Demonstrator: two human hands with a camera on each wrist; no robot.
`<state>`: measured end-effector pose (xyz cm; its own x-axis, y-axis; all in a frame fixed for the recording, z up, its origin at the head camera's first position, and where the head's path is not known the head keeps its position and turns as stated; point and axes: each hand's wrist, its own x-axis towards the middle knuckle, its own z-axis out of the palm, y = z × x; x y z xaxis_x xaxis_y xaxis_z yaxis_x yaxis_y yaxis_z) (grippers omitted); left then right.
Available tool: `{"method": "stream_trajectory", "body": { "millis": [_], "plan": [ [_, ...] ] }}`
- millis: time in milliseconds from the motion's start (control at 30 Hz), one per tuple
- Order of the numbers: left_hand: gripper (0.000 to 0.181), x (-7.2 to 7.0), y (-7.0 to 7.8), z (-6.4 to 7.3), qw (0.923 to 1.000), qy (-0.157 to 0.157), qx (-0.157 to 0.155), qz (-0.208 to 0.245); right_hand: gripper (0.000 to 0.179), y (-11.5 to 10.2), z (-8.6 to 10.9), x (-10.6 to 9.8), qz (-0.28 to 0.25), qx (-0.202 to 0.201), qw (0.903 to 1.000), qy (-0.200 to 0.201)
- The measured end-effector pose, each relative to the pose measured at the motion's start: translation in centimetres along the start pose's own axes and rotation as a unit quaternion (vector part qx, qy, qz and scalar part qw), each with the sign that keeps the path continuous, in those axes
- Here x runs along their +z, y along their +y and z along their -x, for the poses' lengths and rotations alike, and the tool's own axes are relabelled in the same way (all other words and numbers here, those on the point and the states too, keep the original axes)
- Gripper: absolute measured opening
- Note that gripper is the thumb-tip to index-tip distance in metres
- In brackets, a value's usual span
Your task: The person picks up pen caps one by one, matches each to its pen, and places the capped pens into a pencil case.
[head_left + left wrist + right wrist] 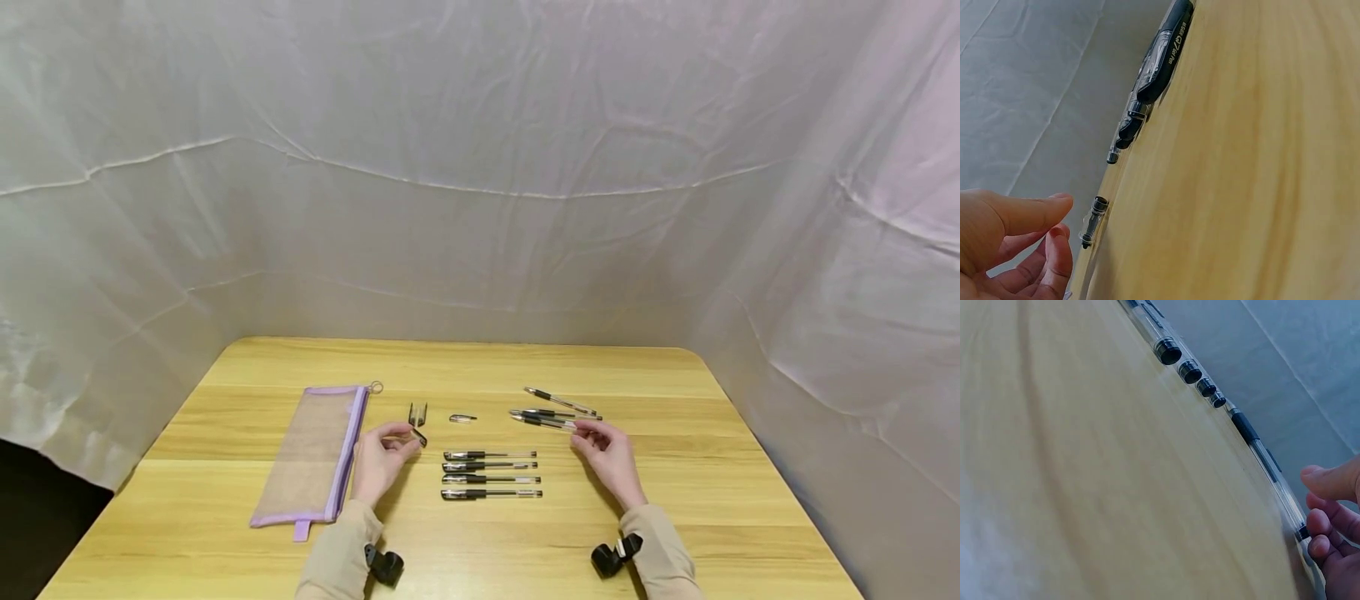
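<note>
My left hand (pixel 380 461) is beside a small clear-and-black pen cap (pixel 1093 222), thumb and fingertips a little apart. In the left wrist view a slight gap shows between fingertips and cap. My right hand (pixel 611 458) is at the rear end of an uncapped gel pen (pixel 542 422), its thumb raised away from the curled fingers. Whether a fingertip touches the pen, I cannot tell. Two other uncapped pens (pixel 561 401) lie just behind it. Between the hands, several capped black gel pens (pixel 491 480) lie in a parallel row, caps to the left.
Two upright-pointing caps (pixel 417 413) lie beyond my left hand, and another cap (pixel 462 418) lies sideways to their right. A purple-edged mesh zip pouch (pixel 311 454) rests flat at the left. Grey cloth (pixel 480 250) hangs around the wooden table (pixel 712 500).
</note>
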<state>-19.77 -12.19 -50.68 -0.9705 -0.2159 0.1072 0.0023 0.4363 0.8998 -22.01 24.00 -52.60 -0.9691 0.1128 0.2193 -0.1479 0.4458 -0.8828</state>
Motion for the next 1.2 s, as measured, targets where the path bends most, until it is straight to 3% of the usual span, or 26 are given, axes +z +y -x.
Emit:
{"method": "stream_trajectory", "body": {
  "millis": [367, 933, 1200],
  "plan": [
    [0.029, 0.07, -0.05, 0.01, 0.9999, -0.011, -0.003, 0.007, 0.033, 0.25, -0.1, -0.12, -0.013, 0.021, 0.9997, 0.004],
    [0.025, 0.2, -0.35, 0.08, 0.9996, -0.02, 0.004, 0.019, 0.031, 0.46, -0.19, 0.05, 0.025, -0.011, 0.9994, 0.021],
    [0.025, 0.24, -0.37, 0.1, 0.9997, -0.017, 0.007, 0.019, 0.032, 0.28, -0.25, -0.03, 0.036, -0.001, 0.9992, 0.014]
  ]
}}
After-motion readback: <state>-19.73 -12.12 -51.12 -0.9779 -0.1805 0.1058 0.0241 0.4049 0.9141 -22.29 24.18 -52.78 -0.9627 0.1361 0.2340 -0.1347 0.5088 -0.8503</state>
